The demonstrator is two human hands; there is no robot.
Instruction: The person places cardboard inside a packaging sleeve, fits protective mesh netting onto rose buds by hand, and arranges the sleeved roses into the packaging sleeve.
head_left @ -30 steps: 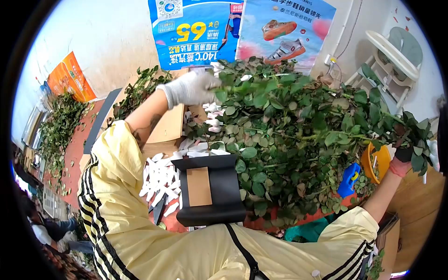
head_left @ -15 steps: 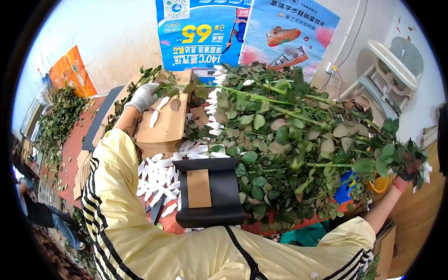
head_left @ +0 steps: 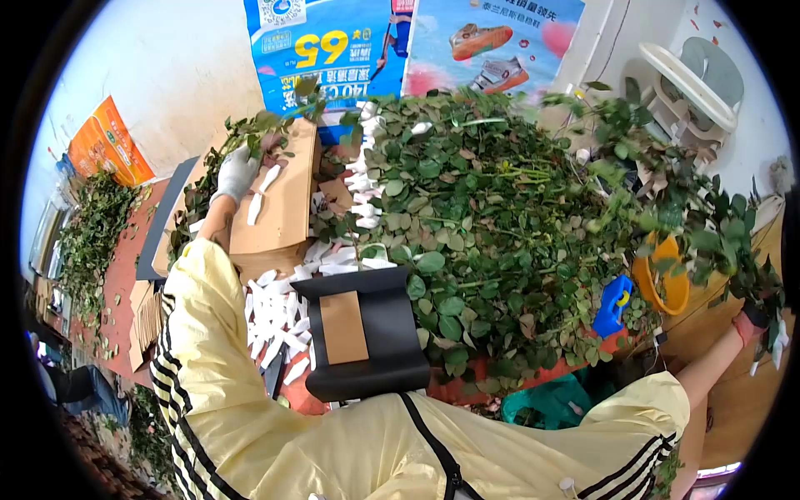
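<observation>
My left hand (head_left: 238,175), in a pale glove, is closed on a leafy stem above a stack of brown cardboard sheets (head_left: 271,218); two white sleeves lie on the stack. At the far right, my right hand (head_left: 752,321), in a dark glove with a pink cuff, grips a bunch of leafy stems (head_left: 723,237) with white-wrapped ends below it. Between my hands spreads a large heap of leafy stems (head_left: 492,225) with white-covered tips along its left edge. Loose white sleeves (head_left: 271,321) lie near a black wrapper (head_left: 387,337) that bears a brown card (head_left: 344,327).
A blue tape dispenser (head_left: 612,306) and an orange basket (head_left: 640,275) stand at the heap's right. A pale high chair (head_left: 692,87) is at the back right. More foliage (head_left: 87,225) lies at far left, near a partly visible person's legs (head_left: 104,393).
My left hand moved left from the heap to the cardboard stack, with a stem. My right hand moved outward and slightly down, and its bunch shifted right off the heap.
</observation>
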